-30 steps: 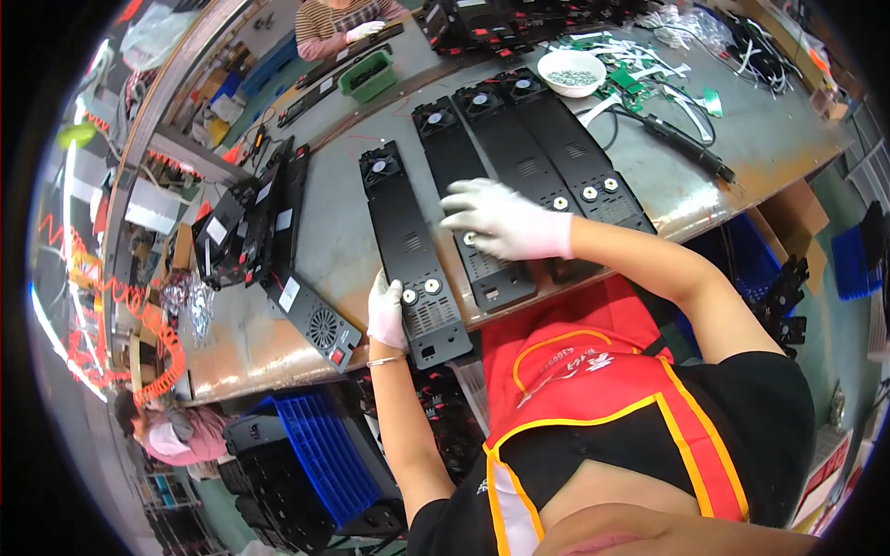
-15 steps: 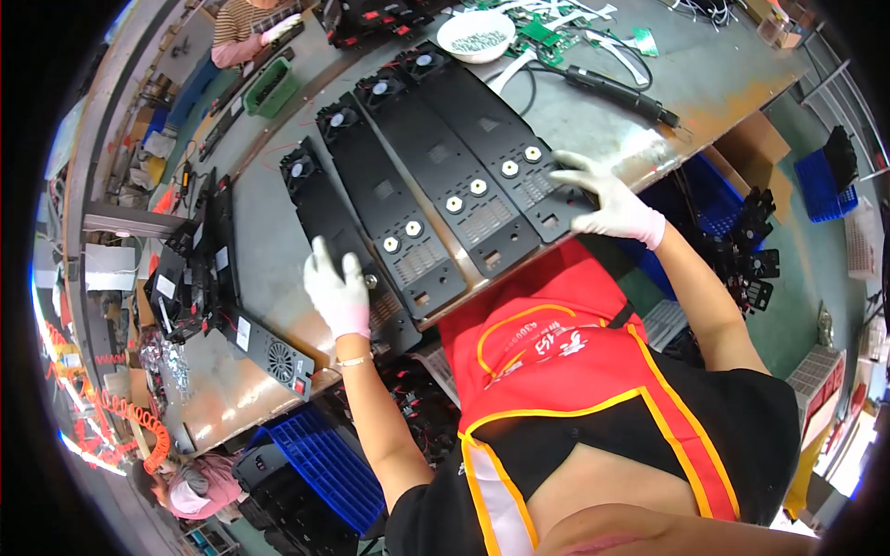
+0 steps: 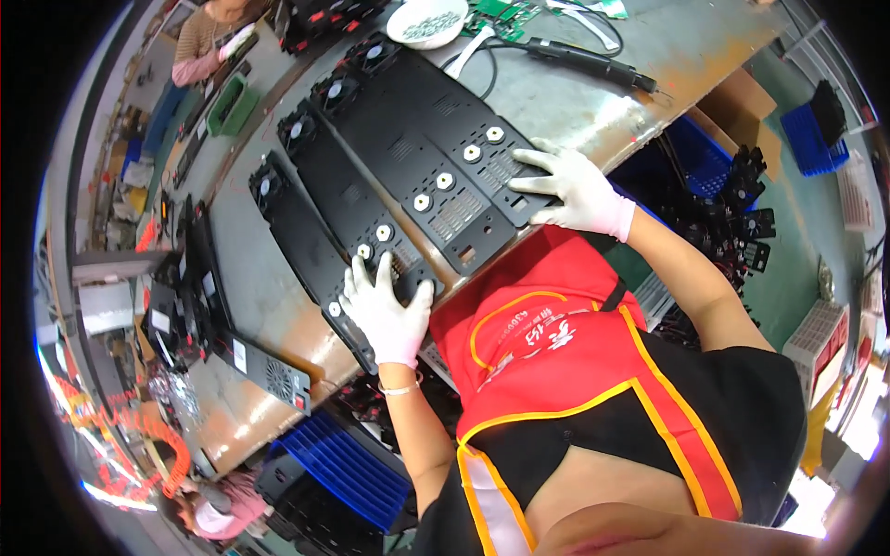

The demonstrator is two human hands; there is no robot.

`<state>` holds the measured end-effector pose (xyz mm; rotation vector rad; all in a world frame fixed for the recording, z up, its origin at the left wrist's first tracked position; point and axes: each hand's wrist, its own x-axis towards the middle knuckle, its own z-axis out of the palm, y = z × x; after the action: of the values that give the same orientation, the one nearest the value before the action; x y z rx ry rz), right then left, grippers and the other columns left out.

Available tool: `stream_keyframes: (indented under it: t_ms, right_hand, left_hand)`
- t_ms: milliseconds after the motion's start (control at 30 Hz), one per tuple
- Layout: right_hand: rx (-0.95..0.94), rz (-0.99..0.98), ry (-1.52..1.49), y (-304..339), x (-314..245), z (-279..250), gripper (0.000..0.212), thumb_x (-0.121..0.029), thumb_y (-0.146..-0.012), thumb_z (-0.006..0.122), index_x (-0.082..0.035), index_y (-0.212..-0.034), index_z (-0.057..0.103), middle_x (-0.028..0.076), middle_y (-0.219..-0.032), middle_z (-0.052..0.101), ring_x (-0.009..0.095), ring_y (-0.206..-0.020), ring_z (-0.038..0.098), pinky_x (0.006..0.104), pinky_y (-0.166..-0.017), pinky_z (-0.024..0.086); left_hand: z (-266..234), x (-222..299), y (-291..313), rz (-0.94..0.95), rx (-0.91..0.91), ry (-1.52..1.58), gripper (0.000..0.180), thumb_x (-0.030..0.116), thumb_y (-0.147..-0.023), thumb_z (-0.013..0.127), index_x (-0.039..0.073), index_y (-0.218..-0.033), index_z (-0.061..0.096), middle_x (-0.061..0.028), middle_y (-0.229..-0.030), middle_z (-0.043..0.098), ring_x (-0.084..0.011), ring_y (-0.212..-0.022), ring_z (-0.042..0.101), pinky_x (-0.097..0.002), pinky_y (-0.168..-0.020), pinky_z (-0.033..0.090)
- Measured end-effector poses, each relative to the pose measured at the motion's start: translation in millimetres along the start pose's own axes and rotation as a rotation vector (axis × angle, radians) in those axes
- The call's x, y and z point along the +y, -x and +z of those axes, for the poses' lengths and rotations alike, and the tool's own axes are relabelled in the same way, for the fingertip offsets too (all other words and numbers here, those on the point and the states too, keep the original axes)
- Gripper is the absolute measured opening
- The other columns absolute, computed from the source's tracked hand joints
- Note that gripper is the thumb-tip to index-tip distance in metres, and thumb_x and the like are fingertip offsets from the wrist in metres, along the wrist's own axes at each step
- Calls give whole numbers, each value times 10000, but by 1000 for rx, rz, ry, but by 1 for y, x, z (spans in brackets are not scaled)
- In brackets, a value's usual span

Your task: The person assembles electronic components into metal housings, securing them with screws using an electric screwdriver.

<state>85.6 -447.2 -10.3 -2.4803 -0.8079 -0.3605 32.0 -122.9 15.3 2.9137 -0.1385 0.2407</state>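
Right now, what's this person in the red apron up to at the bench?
The person is at a metal bench, handling long black panels that lie side by side, four of them, with fans at their far ends. The gloved left hand is on the near end of the second panel from the left; the gloved right hand is on the near end of the rightmost panel. Beyond them sit a white bowl of small parts and a black hand tool.
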Motion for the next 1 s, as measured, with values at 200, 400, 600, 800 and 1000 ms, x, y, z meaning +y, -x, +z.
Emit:
stream_keyframes:
  t_ms: [200,400,600,800,1000]
  right_hand:
    - [24,4,-29,4,0,1,523,-352,-627,775,-161,-1099,659,94,-1293,521,369,-1199,459,448,-971,416]
    - [113,39,-21,14,-3,5,574,-393,-607,784,-95,-1077,641,92,-1236,552,331,-1073,514,436,-905,436]
    - [160,16,-8,11,-6,3,557,-391,-604,785,-71,-1040,654,105,-1200,574,325,-1023,535,423,-881,445]
    - [1,-38,-48,7,7,-17,504,-428,-676,729,-72,-1027,665,113,-1168,588,304,-1011,552,416,-878,450]
    - [554,74,152,-68,154,-114,165,-134,-777,575,-67,-919,625,141,-900,614,333,-893,582,418,-787,469]
  left_hand:
    - [1,16,2,-12,43,-73,584,319,-664,704,76,-1179,577,-195,-1362,419,-408,-1260,364,-528,-1043,270]
    - [-1,41,2,75,239,-236,556,367,-700,662,72,-1163,569,-193,-1311,465,-423,-1264,347,-666,-1011,184]
    - [20,90,-12,359,-29,-148,580,412,-800,634,117,-1280,501,-180,-1328,460,-410,-1221,404,-561,-1037,278]
    - [35,76,-12,423,-12,-194,572,318,-760,682,120,-1268,510,-145,-1299,490,-399,-1194,439,-530,-1002,339]
    - [41,78,-10,434,82,-148,543,326,-715,699,99,-1189,565,-146,-1247,528,-402,-1130,484,-556,-972,357]
